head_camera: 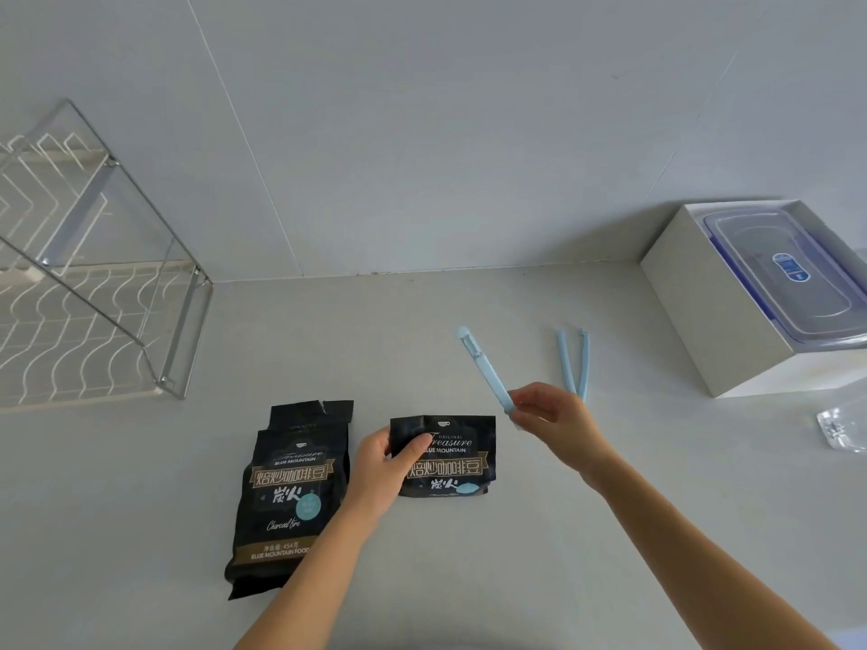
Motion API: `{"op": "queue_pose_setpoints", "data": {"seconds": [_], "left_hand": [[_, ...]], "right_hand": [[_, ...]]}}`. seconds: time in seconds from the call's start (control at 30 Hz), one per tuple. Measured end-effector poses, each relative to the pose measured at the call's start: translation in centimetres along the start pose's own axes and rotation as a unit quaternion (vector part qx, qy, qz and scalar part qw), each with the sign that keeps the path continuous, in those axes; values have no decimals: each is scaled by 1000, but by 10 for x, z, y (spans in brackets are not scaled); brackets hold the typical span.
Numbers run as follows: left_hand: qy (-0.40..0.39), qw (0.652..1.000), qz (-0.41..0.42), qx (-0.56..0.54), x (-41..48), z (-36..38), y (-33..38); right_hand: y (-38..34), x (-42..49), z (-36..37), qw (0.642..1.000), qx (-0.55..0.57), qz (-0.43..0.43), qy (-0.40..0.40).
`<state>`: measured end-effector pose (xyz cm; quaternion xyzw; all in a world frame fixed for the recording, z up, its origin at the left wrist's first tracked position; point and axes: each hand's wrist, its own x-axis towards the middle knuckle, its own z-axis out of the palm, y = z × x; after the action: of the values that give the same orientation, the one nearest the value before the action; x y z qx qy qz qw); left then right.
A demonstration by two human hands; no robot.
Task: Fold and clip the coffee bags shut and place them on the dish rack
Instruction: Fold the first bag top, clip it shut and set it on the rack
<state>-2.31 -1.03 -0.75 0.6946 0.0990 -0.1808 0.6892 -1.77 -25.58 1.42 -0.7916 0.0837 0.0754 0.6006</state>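
Two black coffee bags lie on the grey counter. The left coffee bag (293, 494) lies flat at full length with its torn top open. The right coffee bag (450, 457) is folded down to a short packet, and my left hand (382, 466) grips its left edge with the thumb on its front. My right hand (558, 415) pinches the near end of a light blue sealing clip (483, 363), lifted just right of the folded bag. A second blue clip (573, 361) lies spread open on the counter behind my right hand. The wire dish rack (94, 293) stands at the far left.
A white box (703, 302) holding a clear lidded container (788, 274) sits at the right against the wall. A small clear plastic packet (842, 426) lies at the right edge. The tiled wall runs along the counter's back.
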Motion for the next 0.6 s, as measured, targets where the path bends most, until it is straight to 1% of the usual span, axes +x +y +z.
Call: {"op": "queue_pose_setpoints", "data": {"seconds": [0.13,0.23,0.37,0.5,0.6], "left_hand": [[-6,1000,2,-6,-1,0,1],[-7,1000,7,-2,-1,1,1],[-12,1000,13,6,-2,1,3],[-23,1000,15,10,-4,0,6],[-29,999,22,14,-5,0,7]], "right_hand": [[-16,-9,-1,994,-83,-51,-55],[-24,-17,-4,986,-139,-70,-64],[-30,-22,-4,966,-225,-100,-74],[-37,-22,-2,964,-233,-122,-51],[-41,-20,2,956,-254,-132,-61]]}}
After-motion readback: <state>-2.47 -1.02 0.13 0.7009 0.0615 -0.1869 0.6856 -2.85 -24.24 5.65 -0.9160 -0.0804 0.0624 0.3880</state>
